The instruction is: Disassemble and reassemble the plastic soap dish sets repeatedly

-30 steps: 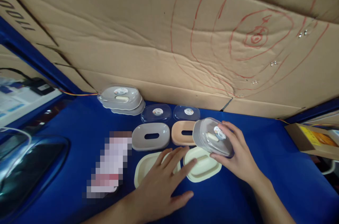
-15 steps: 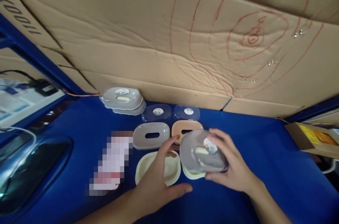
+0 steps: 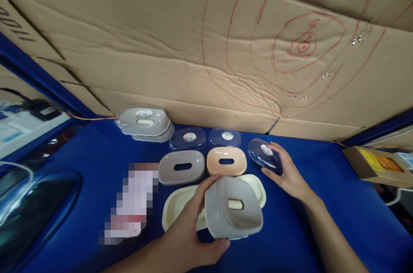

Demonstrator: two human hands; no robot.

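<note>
My left hand (image 3: 191, 225) grips a grey oval soap dish (image 3: 252, 210) by its left side, tilted toward me. A slot in its middle shows something cream-coloured underneath. At the right, my right hand (image 3: 292, 176) pinches a clear plastic lid (image 3: 258, 152) with a round white label, low over the blue table. Two similar lids, a left lid (image 3: 180, 139) and a middle lid (image 3: 217, 137), lie in line with it. In front of them are a grey slotted tray (image 3: 167, 167) and a peach slotted tray (image 3: 238, 164). Cream trays, a left one (image 3: 174, 202) and a right one (image 3: 258, 189), are partly hidden.
Several lidded grey soap dishes (image 3: 142, 129) are stacked at the back left against the cardboard wall (image 3: 145, 71). A pixelated, blurred item (image 3: 135, 200) lies left of the trays. Further left is a dark glossy object (image 3: 29, 204); a cardboard box (image 3: 371, 163) stands at right.
The clear lid has come off the grey soap dish and moved right and back in my right hand. My left hand has taken hold of the dish.
</note>
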